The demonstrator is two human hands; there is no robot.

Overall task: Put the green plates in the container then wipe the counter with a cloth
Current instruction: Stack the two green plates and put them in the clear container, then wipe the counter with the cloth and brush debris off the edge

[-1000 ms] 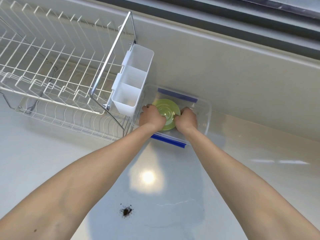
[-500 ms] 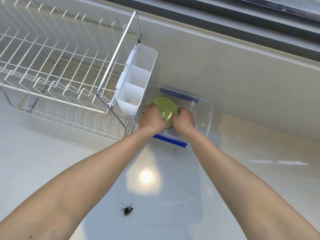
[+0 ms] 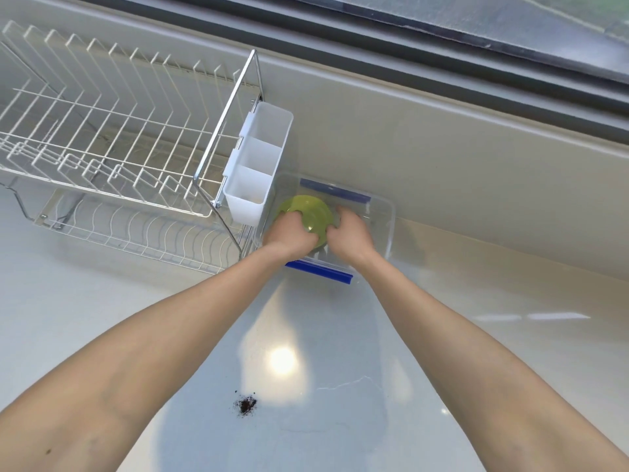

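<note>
Hands first: I see my left hand (image 3: pixel 289 235) curled over the near-left edge of the green plates (image 3: pixel 308 212), fingers bent and gripping the rim. My right hand (image 3: pixel 347 238) is likewise closed on the near-right edge, its fingers wrapped round the stack from the other side.

I count the plates as a stack only by guess at the edge; how many there are I cannot tell. They are round, so no long axis shows, and they sit tilted, the far rim raised toward the wall and the face turned up at me.

They lie inside the clear container (image 3: pixel 384 216), toward its left end, between my two hands and just beyond the knuckles. That container stands on the counter (image 3: pixel 442 335) against the wall, touching or just beside the white cutlery holder (image 3: pixel 255 172) on the dish rack (image 3: pixel 119 141). Nearer me, dark crumbs (image 3: pixel 245 404) sit on the counter.
</note>
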